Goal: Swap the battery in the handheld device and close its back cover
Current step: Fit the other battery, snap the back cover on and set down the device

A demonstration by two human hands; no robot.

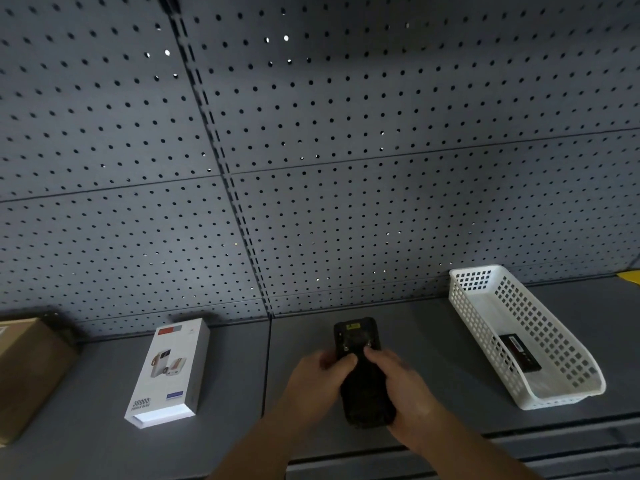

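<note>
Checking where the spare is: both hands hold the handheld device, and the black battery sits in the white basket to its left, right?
Not quite. The head view shows the white basket, with the black battery inside, right of the handheld device, which the left hand and right hand hold.

Reaching forward with both bare forearms, left hand (320,379) and right hand (403,389) closing together, thumbs pressing inward, fingers curling
</note>
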